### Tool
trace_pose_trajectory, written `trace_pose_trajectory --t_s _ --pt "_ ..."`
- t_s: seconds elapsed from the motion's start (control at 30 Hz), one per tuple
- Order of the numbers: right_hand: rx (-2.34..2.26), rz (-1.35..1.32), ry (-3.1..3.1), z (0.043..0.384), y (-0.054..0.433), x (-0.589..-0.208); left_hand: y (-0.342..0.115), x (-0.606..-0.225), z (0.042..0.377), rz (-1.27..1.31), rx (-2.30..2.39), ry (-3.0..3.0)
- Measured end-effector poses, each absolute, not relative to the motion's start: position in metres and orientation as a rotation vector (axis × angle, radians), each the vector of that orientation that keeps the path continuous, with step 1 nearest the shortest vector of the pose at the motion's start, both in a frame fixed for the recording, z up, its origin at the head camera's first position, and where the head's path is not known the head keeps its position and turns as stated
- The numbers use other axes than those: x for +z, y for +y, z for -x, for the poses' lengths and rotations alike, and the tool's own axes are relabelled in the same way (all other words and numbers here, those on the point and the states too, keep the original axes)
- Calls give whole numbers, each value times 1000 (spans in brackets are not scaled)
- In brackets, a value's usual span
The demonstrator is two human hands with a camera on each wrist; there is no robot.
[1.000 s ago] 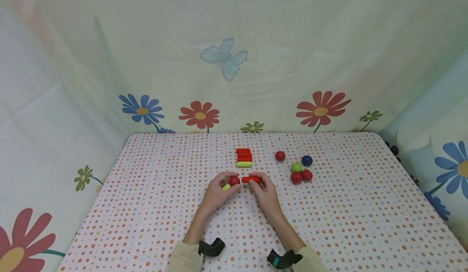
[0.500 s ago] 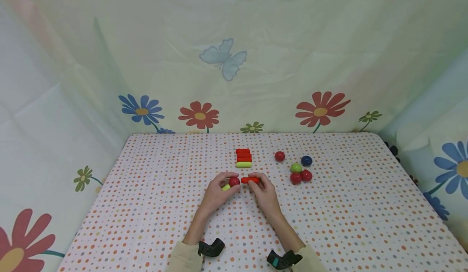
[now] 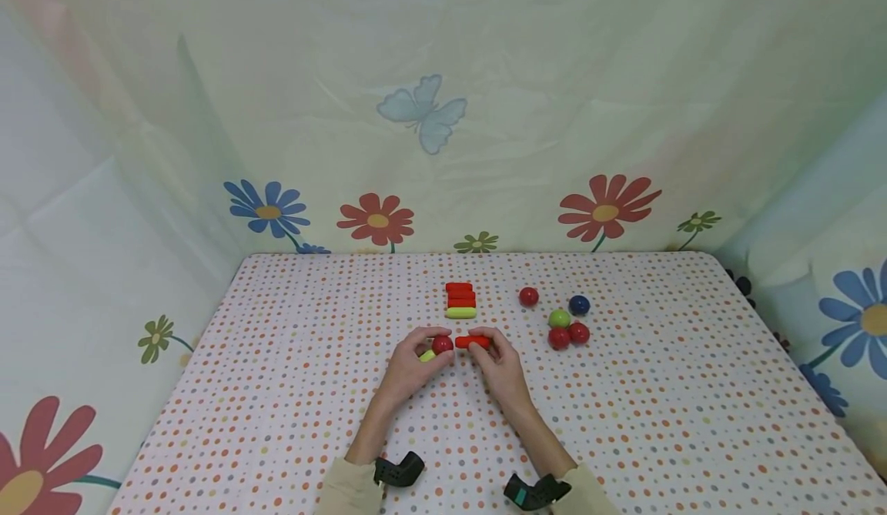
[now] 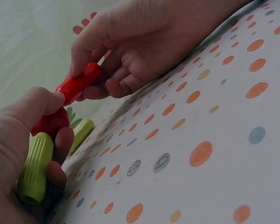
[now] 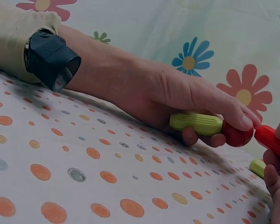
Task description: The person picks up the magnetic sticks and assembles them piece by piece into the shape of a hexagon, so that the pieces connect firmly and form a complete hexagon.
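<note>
My left hand [image 3: 407,369] holds a red ball [image 3: 442,344] between thumb and fingers. A ribbed yellow-green plastic stick [image 5: 196,124] lies against the ball and runs back under the palm. Its hollow end shows in the left wrist view. Facing it, my right hand [image 3: 504,372] pinches a red plastic stick [image 3: 473,342] between thumb and fingertips. That stick points at the ball on the side opposite the green one, its tip right at the ball's surface in the right wrist view. Both hands are low over the dotted tabletop [image 3: 312,392].
Beyond the hands lie red sticks [image 3: 460,296] and a yellow-green stick [image 3: 460,313] in a stack-like row. To the right are several red balls [image 3: 558,338], a green ball [image 3: 559,319] and a blue ball [image 3: 579,305]. A flowered cloth [image 3: 312,115] hangs behind the table.
</note>
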State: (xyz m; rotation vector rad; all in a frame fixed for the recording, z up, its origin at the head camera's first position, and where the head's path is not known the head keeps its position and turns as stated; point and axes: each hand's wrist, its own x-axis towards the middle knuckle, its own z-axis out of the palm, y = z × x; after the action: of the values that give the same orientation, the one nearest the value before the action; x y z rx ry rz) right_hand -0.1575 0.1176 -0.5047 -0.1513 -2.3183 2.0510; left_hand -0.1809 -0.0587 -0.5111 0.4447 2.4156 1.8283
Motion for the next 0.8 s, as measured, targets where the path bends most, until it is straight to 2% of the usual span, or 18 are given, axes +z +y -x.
trace_pose_trajectory --t_s 0.5,0.8 --pt "1981 262 -2314 158 119 -505 -58 -512 181 -407 1877 2354" --pt "1967 282 -2302 160 116 -505 -57 -510 182 -276 1946 2312"
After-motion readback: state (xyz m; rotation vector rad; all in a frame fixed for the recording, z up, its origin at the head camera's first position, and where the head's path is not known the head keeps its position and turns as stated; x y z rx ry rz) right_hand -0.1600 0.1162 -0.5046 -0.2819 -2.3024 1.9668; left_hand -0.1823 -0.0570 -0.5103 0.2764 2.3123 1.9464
